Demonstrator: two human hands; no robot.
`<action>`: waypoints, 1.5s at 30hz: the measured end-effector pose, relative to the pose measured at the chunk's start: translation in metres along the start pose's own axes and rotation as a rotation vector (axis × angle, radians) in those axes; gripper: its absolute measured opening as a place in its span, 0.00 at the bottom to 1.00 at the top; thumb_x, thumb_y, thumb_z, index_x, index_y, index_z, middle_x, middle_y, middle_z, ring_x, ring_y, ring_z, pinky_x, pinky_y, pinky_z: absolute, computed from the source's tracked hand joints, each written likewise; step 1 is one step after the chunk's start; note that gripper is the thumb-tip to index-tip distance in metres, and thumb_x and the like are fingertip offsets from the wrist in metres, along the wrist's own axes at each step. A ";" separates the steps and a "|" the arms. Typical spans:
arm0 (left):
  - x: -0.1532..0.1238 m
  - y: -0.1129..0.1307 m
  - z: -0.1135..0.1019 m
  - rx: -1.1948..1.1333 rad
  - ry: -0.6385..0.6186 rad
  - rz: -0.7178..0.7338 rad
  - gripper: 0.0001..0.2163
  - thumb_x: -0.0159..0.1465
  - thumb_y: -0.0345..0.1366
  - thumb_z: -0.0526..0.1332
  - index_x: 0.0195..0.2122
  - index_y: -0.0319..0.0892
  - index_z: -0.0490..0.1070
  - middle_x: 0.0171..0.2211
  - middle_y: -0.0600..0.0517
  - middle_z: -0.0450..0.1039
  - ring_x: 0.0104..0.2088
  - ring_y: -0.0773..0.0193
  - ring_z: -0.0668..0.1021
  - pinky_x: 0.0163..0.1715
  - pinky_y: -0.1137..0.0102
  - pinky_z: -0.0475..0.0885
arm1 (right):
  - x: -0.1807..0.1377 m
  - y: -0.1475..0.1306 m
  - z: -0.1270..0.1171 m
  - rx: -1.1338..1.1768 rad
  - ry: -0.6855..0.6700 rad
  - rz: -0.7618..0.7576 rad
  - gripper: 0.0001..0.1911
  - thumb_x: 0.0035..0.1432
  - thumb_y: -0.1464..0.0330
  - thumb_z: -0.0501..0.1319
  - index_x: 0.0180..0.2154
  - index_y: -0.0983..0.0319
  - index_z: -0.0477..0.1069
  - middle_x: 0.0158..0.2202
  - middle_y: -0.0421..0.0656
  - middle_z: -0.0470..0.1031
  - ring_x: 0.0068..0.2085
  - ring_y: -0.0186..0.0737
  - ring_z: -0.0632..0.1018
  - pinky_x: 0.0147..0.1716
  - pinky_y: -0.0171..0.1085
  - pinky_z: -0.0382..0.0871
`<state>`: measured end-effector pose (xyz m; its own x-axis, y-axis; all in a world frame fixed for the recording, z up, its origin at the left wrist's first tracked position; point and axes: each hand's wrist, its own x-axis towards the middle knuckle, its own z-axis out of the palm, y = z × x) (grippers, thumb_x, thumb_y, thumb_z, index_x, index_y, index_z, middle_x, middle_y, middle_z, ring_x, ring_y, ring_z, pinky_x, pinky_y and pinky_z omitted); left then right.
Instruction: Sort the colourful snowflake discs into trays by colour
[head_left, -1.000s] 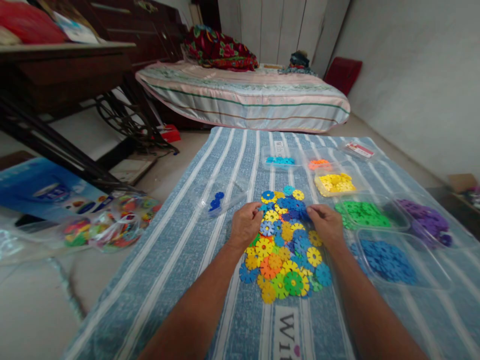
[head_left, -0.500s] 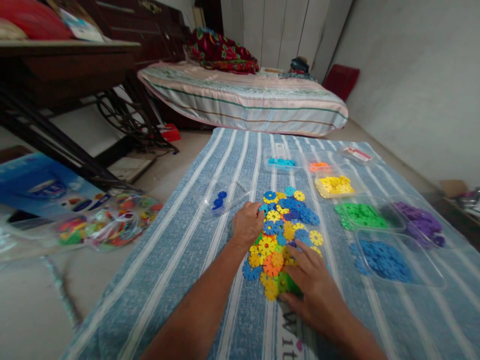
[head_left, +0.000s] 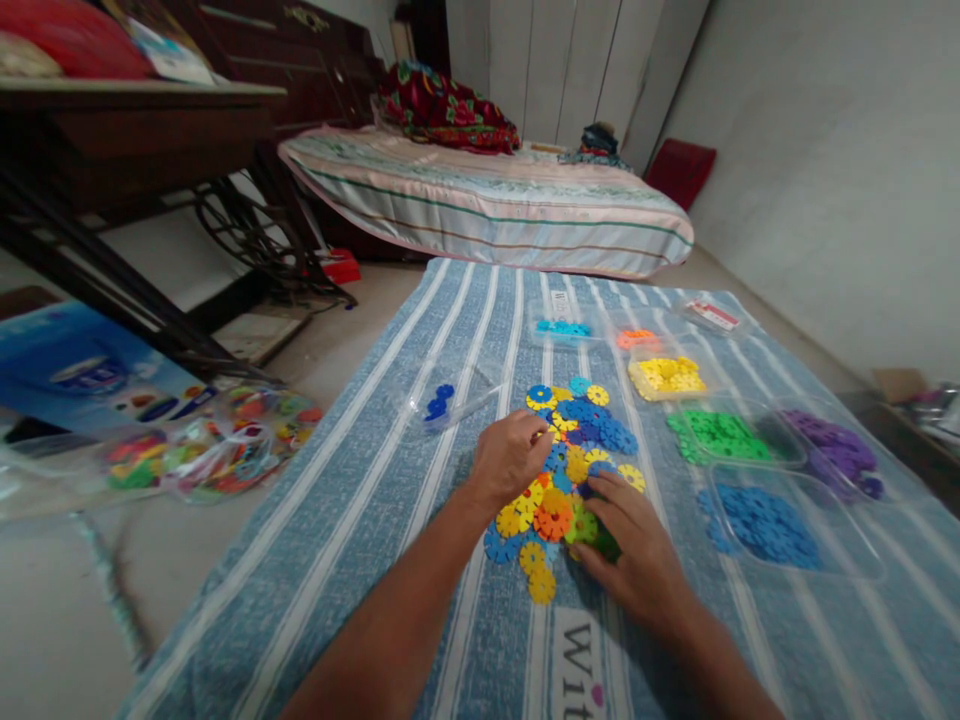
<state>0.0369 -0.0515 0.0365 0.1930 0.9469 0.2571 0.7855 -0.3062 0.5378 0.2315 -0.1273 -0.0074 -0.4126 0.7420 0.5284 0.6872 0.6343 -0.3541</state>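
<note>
Sweeping too broadly through the mixed pile of discs point(head_left: 576, 463) looks like your largest risk: it lies loose and overlapping around the middle of the bench point(head_left: 315, 560), with nothing walling it in, so a wide push could scatter it across the striped cloth. Next, the tub of blue pieces point(head_left: 851, 552) sits out beyond your right forearm, and a careless elbow could jolt it. Your right hand point(head_left: 630, 540) rests on the pile's lower right, fingers spread and thumb apart over green discs; pressing hard might squirt them sideways. Your left hand point(head_left: 510, 460) is curled over the pile's left side; whether it pinches a disc cannot be told. Smallest of all, a notched edge could snag and drag its neighbour.

Around you, the bed point(head_left: 480, 215) stands past the far end and the treadle table point(head_left: 142, 140) off to your left, neither blocking your hands. Green pieces point(head_left: 724, 438) and purple pieces point(head_left: 832, 450) crowd your right side. Just left of the pile, a see-through container point(head_left: 476, 385) with a few dark-blue discs point(head_left: 437, 403) would be easy to clip.
</note>
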 end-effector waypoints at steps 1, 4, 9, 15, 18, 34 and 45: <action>0.000 0.002 -0.001 -0.059 -0.038 0.033 0.09 0.60 0.35 0.55 0.28 0.41 0.73 0.28 0.52 0.73 0.31 0.67 0.74 0.33 0.74 0.65 | 0.002 0.003 0.001 0.005 0.025 -0.012 0.17 0.51 0.66 0.62 0.44 0.62 0.68 0.50 0.52 0.70 0.55 0.51 0.68 0.51 0.54 0.66; -0.002 0.009 -0.004 -0.207 -0.170 0.083 0.07 0.57 0.36 0.58 0.27 0.40 0.74 0.25 0.54 0.73 0.29 0.69 0.73 0.31 0.75 0.65 | 0.008 0.006 0.001 -0.001 0.088 -0.022 0.17 0.52 0.66 0.62 0.44 0.62 0.68 0.48 0.51 0.71 0.52 0.50 0.71 0.49 0.53 0.67; -0.006 0.017 -0.002 -0.368 -0.374 0.081 0.07 0.55 0.35 0.58 0.27 0.39 0.75 0.23 0.55 0.73 0.26 0.70 0.72 0.27 0.77 0.63 | 0.019 0.004 -0.001 0.005 0.179 -0.033 0.17 0.53 0.67 0.62 0.46 0.62 0.67 0.45 0.51 0.73 0.48 0.48 0.73 0.47 0.51 0.69; -0.005 0.020 -0.016 -0.402 -0.289 -0.011 0.07 0.54 0.30 0.56 0.24 0.38 0.74 0.20 0.57 0.69 0.24 0.71 0.70 0.25 0.77 0.62 | 0.023 0.008 0.003 -0.012 0.216 0.001 0.24 0.55 0.64 0.61 0.52 0.63 0.63 0.47 0.52 0.72 0.49 0.50 0.72 0.46 0.50 0.70; 0.002 0.014 -0.042 -0.314 -0.128 -0.079 0.09 0.56 0.32 0.55 0.25 0.39 0.74 0.21 0.55 0.71 0.24 0.70 0.70 0.26 0.76 0.63 | 0.020 0.013 0.004 -0.011 0.232 0.075 0.20 0.57 0.63 0.59 0.50 0.63 0.65 0.45 0.51 0.73 0.48 0.49 0.73 0.45 0.49 0.71; 0.082 -0.057 -0.073 0.511 -0.297 -0.330 0.10 0.53 0.28 0.55 0.31 0.40 0.77 0.34 0.45 0.78 0.36 0.62 0.77 0.34 0.74 0.69 | 0.011 0.024 -0.002 0.057 0.271 0.103 0.07 0.58 0.71 0.56 0.39 0.60 0.71 0.37 0.46 0.76 0.42 0.42 0.76 0.44 0.45 0.71; 0.050 -0.030 -0.078 0.351 -0.069 -0.216 0.11 0.59 0.35 0.54 0.37 0.41 0.75 0.34 0.48 0.76 0.37 0.60 0.76 0.38 0.69 0.68 | 0.016 -0.007 0.007 -0.007 0.012 -0.064 0.14 0.55 0.66 0.60 0.45 0.59 0.69 0.51 0.50 0.69 0.55 0.51 0.66 0.50 0.55 0.66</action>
<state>-0.0232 -0.0030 0.0958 0.0311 0.9937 0.1077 0.9628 -0.0587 0.2638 0.2158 -0.1178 -0.0019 -0.4489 0.6970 0.5591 0.6636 0.6791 -0.3137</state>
